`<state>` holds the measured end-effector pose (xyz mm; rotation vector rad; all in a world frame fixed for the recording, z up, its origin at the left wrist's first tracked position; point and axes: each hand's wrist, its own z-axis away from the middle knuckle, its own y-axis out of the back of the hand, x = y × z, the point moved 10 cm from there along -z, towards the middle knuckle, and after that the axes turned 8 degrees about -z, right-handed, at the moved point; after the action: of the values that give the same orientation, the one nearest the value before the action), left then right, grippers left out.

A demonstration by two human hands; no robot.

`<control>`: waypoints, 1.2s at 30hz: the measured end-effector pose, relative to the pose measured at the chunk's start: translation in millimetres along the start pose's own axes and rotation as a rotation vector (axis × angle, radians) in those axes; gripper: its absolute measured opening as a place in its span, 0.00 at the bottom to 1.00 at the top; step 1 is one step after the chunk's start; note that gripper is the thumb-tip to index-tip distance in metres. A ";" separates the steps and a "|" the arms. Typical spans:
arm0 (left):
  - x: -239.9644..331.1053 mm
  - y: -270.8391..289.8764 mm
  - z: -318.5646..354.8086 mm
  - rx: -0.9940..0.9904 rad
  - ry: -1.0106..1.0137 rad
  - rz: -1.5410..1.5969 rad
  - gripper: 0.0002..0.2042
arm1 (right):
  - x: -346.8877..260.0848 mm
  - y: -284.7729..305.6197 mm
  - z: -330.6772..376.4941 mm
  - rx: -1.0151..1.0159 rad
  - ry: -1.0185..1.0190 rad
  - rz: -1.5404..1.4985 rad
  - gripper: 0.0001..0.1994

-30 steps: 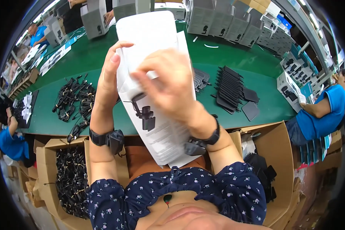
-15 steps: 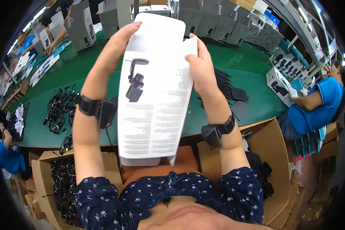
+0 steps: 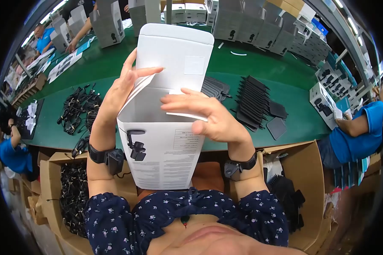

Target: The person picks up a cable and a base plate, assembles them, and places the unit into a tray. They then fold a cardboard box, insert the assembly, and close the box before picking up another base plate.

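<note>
A white cardboard box [image 3: 157, 165], printed with a dark device picture and small text, stands upright in front of me with its top open. Its long lid flap [image 3: 170, 46] rises at the far side, and the grey inside shows. At the left edge my left hand [image 3: 117, 95] grips the box by its left side flap, with one finger stretched across that flap. My right hand [image 3: 215, 114] lies over the right flap, fingers extended toward the opening and thumb outside against the front. Its fingers are slightly blurred.
Coiled black cables [image 3: 74, 110] lie left on the green table [image 3: 157, 76]. Black flat plates [image 3: 251, 102] are stacked to the right. Cartons [image 3: 312, 174] with black parts flank me. Grey boxes [image 3: 238, 25] line the far side. A person in blue [image 3: 357, 131] handles a box at right.
The box has tipped upright and its top is now spread open. My left hand has moved down to the left flap; my right hand has shifted from the right edge over the opening.
</note>
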<state>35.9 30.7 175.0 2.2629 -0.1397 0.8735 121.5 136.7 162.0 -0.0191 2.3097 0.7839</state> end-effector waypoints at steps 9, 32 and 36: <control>-18.0 22.3 26.5 0.210 0.282 0.496 0.50 | 82.7 36.3 -5.8 0.649 -0.298 -0.642 0.42; -74.0 56.0 92.5 0.302 0.590 0.749 0.37 | 84.2 -39.6 -60.8 0.293 -0.358 -0.776 0.17; -104.1 56.5 121.6 0.299 0.778 0.606 0.28 | 77.5 -60.1 -68.5 0.194 -0.363 -0.945 0.14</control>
<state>4.4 -104.8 77.7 1.9748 -0.3607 2.1470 34.0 65.5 122.0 -0.7541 1.7189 0.0600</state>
